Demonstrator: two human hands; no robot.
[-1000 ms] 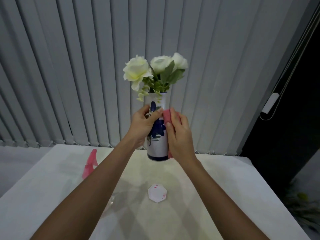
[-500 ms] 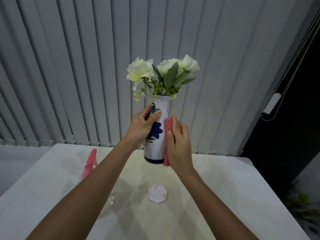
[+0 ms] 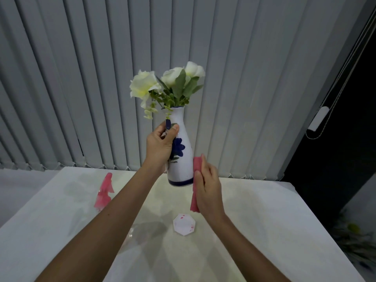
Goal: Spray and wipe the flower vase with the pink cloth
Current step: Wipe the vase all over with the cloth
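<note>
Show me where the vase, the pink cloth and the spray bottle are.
vase (image 3: pixel 184 168): head view, white body below the painted blue flower.
pink cloth (image 3: pixel 197 165): head view, top end above the fingers.
spray bottle (image 3: pixel 105 189): head view, pink spray head.

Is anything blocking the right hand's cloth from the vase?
Nothing visible does. The pink cloth in the right hand sits at the lower right of the vase; the left hand grips the other side.

Left hand (image 3: pixel 160 147) grips lifted vase (image 3: pixel 182 159); right hand (image 3: pixel 207 190) presses pink cloth (image 3: pixel 196 180) against it.
</note>
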